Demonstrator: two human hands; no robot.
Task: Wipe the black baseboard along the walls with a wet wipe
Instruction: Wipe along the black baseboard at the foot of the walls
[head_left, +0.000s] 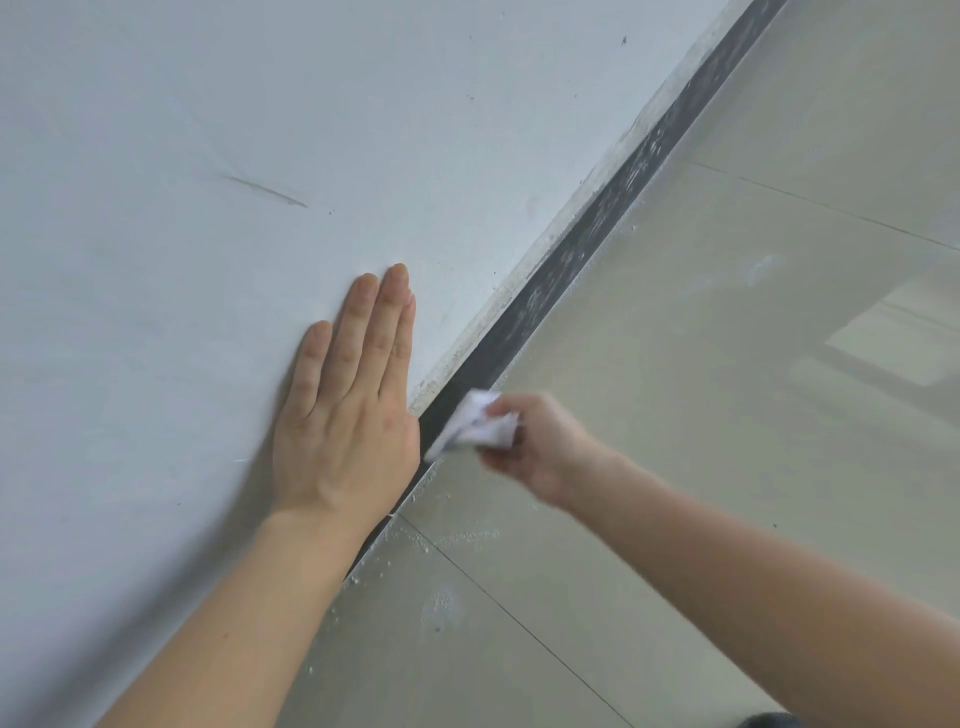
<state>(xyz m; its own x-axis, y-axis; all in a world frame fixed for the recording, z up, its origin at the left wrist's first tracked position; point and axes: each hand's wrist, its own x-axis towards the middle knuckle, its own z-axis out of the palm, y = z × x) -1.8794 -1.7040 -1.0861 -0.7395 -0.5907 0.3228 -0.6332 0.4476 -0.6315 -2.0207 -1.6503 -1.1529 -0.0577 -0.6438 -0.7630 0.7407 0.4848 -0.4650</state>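
Right hand pinches the wipe on the baseboard; left hand, flat, braces the wall. Best press firmly along dusty stretch.

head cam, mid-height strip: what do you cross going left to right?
wall → left hand, pressed flat on the wall → black baseboard → wet wipe, held against the baseboard → right hand gripping the wipe → tiled floor
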